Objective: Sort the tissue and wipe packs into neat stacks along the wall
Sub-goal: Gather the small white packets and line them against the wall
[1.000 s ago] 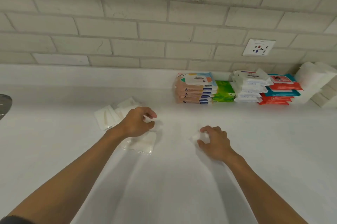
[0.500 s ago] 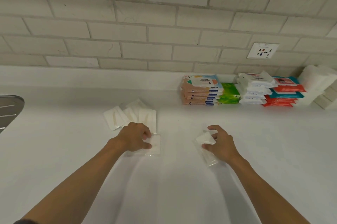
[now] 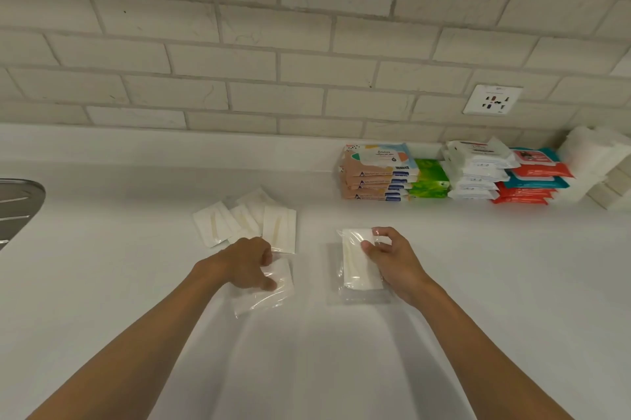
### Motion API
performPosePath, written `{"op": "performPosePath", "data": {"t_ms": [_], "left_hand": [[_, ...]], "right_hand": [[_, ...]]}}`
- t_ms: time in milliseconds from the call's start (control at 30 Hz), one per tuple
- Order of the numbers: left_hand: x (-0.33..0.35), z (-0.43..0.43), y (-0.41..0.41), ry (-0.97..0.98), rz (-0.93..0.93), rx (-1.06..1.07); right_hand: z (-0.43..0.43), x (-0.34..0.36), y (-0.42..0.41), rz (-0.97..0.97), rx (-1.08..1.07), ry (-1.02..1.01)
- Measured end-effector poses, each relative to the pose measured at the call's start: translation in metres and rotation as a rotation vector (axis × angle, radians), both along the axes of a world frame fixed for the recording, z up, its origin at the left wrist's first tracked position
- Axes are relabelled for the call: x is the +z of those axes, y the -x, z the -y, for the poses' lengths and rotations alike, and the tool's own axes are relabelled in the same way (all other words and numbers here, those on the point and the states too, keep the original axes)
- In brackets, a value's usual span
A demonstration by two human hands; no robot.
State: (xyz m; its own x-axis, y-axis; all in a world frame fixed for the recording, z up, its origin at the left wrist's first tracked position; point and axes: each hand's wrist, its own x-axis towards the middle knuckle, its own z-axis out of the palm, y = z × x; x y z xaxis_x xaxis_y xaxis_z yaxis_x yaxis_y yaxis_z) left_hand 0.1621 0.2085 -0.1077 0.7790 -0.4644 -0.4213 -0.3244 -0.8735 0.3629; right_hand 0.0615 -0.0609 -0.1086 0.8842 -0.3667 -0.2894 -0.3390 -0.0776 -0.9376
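On the white counter (image 3: 136,300) two clear-wrapped white packs are in hand. The right hand (image 3: 392,262) pinches the right pack (image 3: 358,262) at its far right corner, thumb on top and forefinger curled over the edge. That pack lies flat with its long axis running twelve to six, a pale strip showing down its face through the film. The left hand (image 3: 246,262) is curled onto the left pack (image 3: 269,293), fingertips and thumb gripping its far edge. This one sits skewed, and its long axis cannot be fixed beneath the hand. At twelve o'clock from the left hand, just beyond the knuckles, four loose packs (image 3: 246,221) of the same kind lie fanned and overlapping, unsorted. The sorted stacks (image 3: 444,177) — tan, green, white, red-and-teal — stand against the brick wall (image 3: 307,43) at about two o'clock from the right hand, well apart from both grips. In my judgement the right hand is the nearer to that row, and its pack would need a quarter turn to lie as the stacked ones do — long side to the wall.
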Motion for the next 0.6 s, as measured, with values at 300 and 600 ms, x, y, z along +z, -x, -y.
{"op": "performPosePath", "data": {"t_ms": [300, 600], "left_hand": [[0.041, -0.008, -0.009, 0.58, -0.211, 0.267], [0.045, 0.013, -0.043, 0.936, -0.185, 0.666]], "right_hand": [[-0.012, 0.01, -0.028, -0.008, 0.064, -0.074], [-0.03, 0.025, -0.084, 0.144, 0.095, 0.211]]}}
